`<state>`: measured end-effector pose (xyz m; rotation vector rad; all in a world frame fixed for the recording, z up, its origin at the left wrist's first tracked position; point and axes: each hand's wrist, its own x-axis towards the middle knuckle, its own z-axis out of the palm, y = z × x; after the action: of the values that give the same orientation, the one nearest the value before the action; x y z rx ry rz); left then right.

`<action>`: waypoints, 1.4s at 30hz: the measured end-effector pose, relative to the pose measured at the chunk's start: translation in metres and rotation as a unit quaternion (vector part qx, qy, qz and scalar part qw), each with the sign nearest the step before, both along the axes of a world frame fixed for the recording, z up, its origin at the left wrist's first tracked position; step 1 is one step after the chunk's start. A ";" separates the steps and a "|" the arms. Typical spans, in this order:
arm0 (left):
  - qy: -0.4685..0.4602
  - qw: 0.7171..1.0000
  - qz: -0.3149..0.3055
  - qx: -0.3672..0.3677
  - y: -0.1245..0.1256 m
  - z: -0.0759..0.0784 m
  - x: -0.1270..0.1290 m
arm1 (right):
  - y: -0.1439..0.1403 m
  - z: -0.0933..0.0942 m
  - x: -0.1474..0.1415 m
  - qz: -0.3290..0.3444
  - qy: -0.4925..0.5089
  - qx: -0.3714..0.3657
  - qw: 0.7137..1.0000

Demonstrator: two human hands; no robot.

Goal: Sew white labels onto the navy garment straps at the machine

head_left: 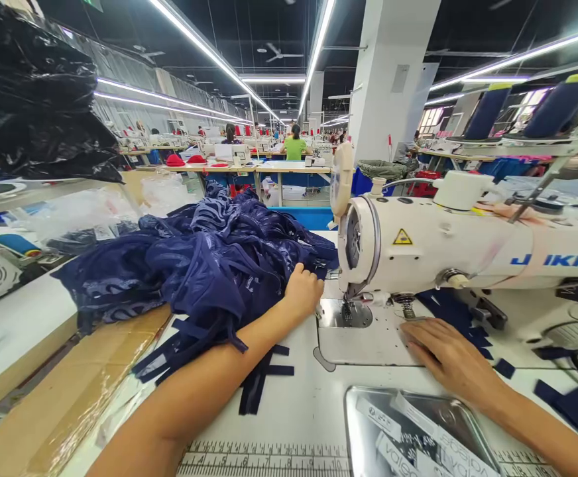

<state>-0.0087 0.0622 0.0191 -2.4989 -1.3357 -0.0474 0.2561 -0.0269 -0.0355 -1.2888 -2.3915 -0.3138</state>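
That big heap of dark navy striped mesh fabric (204, 258) on the left half of your white sewing table (309, 411) could drag toward the left edge. Your left hand (303, 293) is bunched closed on its right end, just beside the cream Juki sewing machine (468, 248). Your right hand (448, 358) lies flat, fingers open, near the needle (345, 311), so a slip could get it pricked.
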 end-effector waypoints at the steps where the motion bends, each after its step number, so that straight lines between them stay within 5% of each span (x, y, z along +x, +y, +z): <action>1: -0.002 1.000 0.010 -0.003 0.005 -0.003 0.003 | 0.002 -0.001 0.004 -0.008 -0.007 0.007 1.000; 16: -0.044 0.997 0.063 -0.028 0.009 -0.005 0.005 | -0.002 0.004 -0.003 -0.006 0.029 -0.002 1.000; 21: -0.056 0.995 0.074 -0.037 0.006 -0.006 0.005 | -0.013 0.014 -0.020 0.015 0.070 -0.056 0.996; 25: -0.049 0.995 0.074 -0.039 -0.018 -0.003 0.003 | -0.022 0.020 -0.050 0.082 0.119 -0.155 0.977; 31: -0.076 0.994 -0.065 0.051 -0.061 0.032 -0.036 | -0.017 0.022 -0.107 0.145 0.215 -0.288 0.922; 34: -0.080 0.991 0.041 0.100 -0.061 0.061 -0.071 | -0.001 0.017 -0.139 0.143 0.281 -0.308 0.898; 36: -0.062 0.989 0.114 0.072 -0.061 0.077 -0.093 | 0.016 0.012 -0.160 0.129 0.328 -0.297 0.887; 42: 0.070 0.985 0.153 -0.036 -0.101 0.093 -0.145 | 0.080 -0.002 -0.197 -0.008 0.478 -0.189 0.858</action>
<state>-0.1538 -0.0393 0.1124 -2.2738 -1.6688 0.2422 0.0587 0.0535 -0.0370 -1.2002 -1.5900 0.6897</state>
